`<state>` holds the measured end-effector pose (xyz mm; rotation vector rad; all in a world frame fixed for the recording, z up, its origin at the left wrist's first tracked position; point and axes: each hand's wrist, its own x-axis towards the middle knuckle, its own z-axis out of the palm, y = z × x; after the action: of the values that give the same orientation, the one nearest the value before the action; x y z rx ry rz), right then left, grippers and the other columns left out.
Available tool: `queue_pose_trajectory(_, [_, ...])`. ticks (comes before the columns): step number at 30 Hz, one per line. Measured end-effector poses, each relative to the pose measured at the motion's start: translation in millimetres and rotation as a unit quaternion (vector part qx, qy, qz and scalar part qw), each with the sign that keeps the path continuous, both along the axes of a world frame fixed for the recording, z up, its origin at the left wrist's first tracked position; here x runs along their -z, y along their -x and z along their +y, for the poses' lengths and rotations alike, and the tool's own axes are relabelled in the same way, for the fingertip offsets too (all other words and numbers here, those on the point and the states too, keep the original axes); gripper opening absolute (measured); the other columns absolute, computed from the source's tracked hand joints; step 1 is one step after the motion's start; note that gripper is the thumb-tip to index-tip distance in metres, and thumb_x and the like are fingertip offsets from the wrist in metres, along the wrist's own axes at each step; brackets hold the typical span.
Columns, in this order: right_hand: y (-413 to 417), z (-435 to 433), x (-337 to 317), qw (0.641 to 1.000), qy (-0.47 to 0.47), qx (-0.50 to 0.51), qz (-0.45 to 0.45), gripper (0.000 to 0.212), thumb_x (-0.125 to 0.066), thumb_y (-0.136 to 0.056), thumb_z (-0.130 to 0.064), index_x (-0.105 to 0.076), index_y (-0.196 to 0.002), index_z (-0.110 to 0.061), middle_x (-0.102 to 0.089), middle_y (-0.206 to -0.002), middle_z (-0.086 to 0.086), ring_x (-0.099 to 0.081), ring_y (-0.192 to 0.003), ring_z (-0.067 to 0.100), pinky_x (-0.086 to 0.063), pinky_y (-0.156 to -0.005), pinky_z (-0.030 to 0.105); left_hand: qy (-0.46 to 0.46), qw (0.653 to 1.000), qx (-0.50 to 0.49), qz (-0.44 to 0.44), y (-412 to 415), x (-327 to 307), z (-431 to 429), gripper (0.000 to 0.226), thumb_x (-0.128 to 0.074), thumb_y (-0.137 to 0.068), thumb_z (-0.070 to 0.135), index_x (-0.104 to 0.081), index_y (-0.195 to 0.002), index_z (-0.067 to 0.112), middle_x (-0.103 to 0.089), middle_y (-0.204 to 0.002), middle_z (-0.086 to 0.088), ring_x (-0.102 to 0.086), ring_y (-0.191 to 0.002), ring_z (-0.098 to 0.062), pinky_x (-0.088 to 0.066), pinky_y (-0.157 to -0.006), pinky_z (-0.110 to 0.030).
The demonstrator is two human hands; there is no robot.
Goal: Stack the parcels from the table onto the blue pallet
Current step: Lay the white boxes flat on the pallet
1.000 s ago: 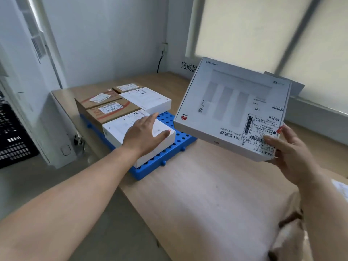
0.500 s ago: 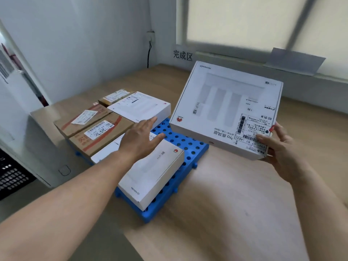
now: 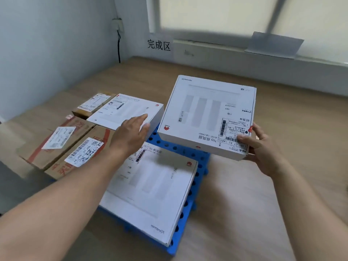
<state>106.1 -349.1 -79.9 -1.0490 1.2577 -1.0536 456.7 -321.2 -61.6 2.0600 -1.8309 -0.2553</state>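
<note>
Most of the blue pallet (image 3: 202,164) is buried under parcels; only a perforated strip shows at frame centre and down the right edge of the near white parcel (image 3: 150,194), whose left side is crossed by the left forearm. The print on every label is too blurred to read. The right hand (image 3: 261,149), centre right, grips the held parcel (image 3: 205,113) by its near right corner, thumb on top by the barcode label, fingers hidden beneath. This parcel is a flat white box with grey bars and a red logo, tilted slightly in the air above the pallet's far right part. The left hand (image 3: 131,136) is flat with its fingers straight, fingertips at the near edge of the far white parcel (image 3: 124,110); contact cannot be told. Brown cartons (image 3: 37,153) with red tape lie at left, on the wooden tabletop (image 3: 244,213).
</note>
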Motion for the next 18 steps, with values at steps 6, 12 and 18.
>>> queue_pose_trajectory(6, [-42.0, -5.5, 16.1, 0.997, -0.051, 0.053, 0.015, 0.06, -0.065, -0.087, -0.008, -0.047, -0.139, -0.032, -0.071, -0.111, 0.002, -0.069, -0.084, 0.02, -0.056, -0.055, 0.035, -0.013, 0.998, 0.058, 0.026, -43.8, 2.6, -48.0, 0.046, -0.027, -0.103, 0.036, -0.035, -0.146, 0.022, -0.038, -0.15, 0.0, -0.03, -0.138, -0.022, -0.025, -0.11, -0.038])
queue_pose_trajectory(12, [-69.6, -15.9, 35.0, 0.993, -0.095, 0.061, 0.044, 0.06, -0.066, -0.087, -0.012, -0.045, -0.141, -0.029, -0.07, -0.114, 0.006, -0.068, -0.087, 0.024, -0.056, -0.058, 0.036, -0.055, 0.993, 0.105, 0.019, -71.0, 24.7, -79.9, 0.046, -0.025, -0.103, 0.037, -0.035, -0.146, 0.023, -0.034, -0.152, 0.003, -0.027, -0.14, -0.02, -0.023, -0.114, -0.038])
queue_pose_trajectory(18, [-87.0, -18.9, 46.7, 0.989, -0.129, 0.048, 0.055, 0.043, -0.063, -0.09, -0.013, -0.054, -0.13, -0.024, -0.073, -0.105, 0.004, -0.069, -0.083, 0.022, -0.057, -0.058, 0.037, -0.104, 0.982, 0.156, -0.018, -81.3, 44.3, -96.6, 0.046, -0.028, -0.103, 0.037, -0.036, -0.145, 0.023, -0.028, -0.155, 0.004, -0.022, -0.143, -0.018, -0.019, -0.115, -0.038])
